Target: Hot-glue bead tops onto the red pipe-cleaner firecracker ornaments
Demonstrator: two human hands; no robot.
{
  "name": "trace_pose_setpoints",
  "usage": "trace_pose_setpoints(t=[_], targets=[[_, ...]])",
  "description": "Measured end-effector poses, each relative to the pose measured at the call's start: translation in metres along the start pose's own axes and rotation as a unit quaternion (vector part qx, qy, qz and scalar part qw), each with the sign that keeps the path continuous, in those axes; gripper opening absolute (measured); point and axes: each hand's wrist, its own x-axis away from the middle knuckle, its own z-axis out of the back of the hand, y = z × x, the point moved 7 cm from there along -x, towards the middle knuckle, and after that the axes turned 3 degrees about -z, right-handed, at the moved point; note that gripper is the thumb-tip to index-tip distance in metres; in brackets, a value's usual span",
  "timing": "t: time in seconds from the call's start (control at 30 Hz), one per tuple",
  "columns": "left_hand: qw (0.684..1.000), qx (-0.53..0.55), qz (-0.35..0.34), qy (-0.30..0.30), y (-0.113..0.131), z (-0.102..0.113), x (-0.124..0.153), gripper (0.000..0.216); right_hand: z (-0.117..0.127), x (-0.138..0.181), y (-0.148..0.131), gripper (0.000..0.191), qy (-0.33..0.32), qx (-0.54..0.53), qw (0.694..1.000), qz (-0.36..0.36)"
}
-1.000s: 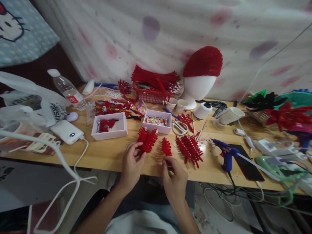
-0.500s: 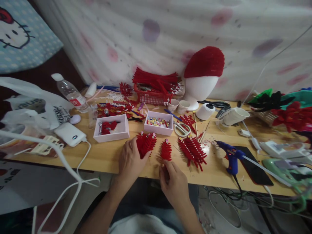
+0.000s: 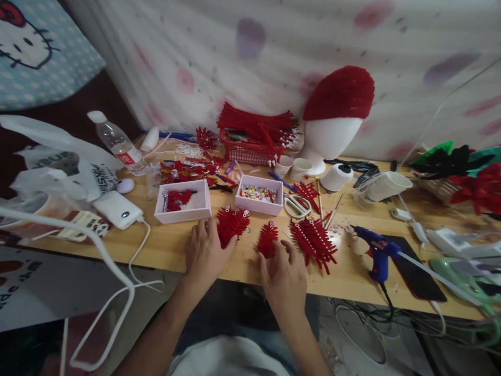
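Note:
My left hand [image 3: 204, 252] lies flat on the wooden table [image 3: 168, 248], its fingers spread and resting on the lower edge of a pile of red fringed pieces [image 3: 234, 223]. My right hand [image 3: 285, 274] is also flat with fingers apart, its fingertips touching the base of a single red fringed piece [image 3: 268, 239]. A larger row of the same red pieces [image 3: 313, 241] lies just to the right of that hand. Neither hand grips anything.
Two pink trays [image 3: 183, 201] [image 3: 260, 194], scissors [image 3: 297, 205], a red basket of red stems [image 3: 250, 146], a foam head with a red cap [image 3: 336, 112], a blue glue gun [image 3: 378, 250] on a black phone, a power bank [image 3: 118, 209], a bottle [image 3: 117, 142] and cups.
Both hands have gone from pinching at the red pieces to lying flat with fingers spread. The left hand moved up onto the pile, and the view shifted slightly.

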Motion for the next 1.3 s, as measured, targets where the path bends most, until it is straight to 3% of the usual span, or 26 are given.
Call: trace_pose_setpoints(t=[0.13, 0.33, 0.43, 0.6, 0.73, 0.87, 1.0, 1.07, 1.17, 1.3], targets=[[0.999, -0.017, -0.030, -0.004, 0.018, -0.008, 0.003, 0.065, -0.014, -0.005, -0.012, 0.036, 0.001, -0.012, 0.999, 0.031], [1.000, 0.007, -0.014, 0.015, 0.008, -0.018, -0.005, 0.035, -0.023, -0.006, -0.018, 0.029, 0.001, -0.082, 0.995, 0.060], [1.000, 0.011, -0.004, 0.022, 0.000, -0.016, -0.005, 0.031, -0.024, -0.006, -0.021, 0.028, -0.017, -0.105, 0.992, 0.074], [0.997, 0.041, -0.016, 0.059, -0.001, 0.005, 0.005, 0.036, -0.023, -0.006, -0.021, 0.027, -0.021, -0.119, 0.989, 0.082], [0.988, 0.096, -0.083, 0.091, -0.019, 0.036, -0.014, 0.022, -0.021, -0.004, -0.019, 0.026, -0.017, -0.123, 0.989, 0.081], [0.988, 0.084, -0.130, 0.009, -0.053, 0.051, -0.064, 0.024, -0.018, -0.002, -0.020, 0.025, -0.011, -0.128, 0.988, 0.085], [0.971, 0.034, -0.164, -0.170, -0.067, 0.029, -0.096, 0.048, -0.018, -0.002, -0.020, 0.022, -0.011, -0.131, 0.988, 0.080], [0.958, 0.005, -0.180, -0.223, -0.069, 0.012, -0.101, 0.058, -0.019, -0.002, -0.020, 0.022, -0.013, -0.134, 0.988, 0.077], [0.952, -0.027, -0.185, -0.243, -0.072, -0.009, -0.105, 0.069, -0.019, -0.001, -0.020, 0.021, -0.017, -0.133, 0.988, 0.076], [0.959, -0.038, -0.190, -0.208, -0.074, -0.021, -0.107, 0.074, -0.020, -0.001, -0.020, 0.019, -0.018, -0.128, 0.989, 0.078]])
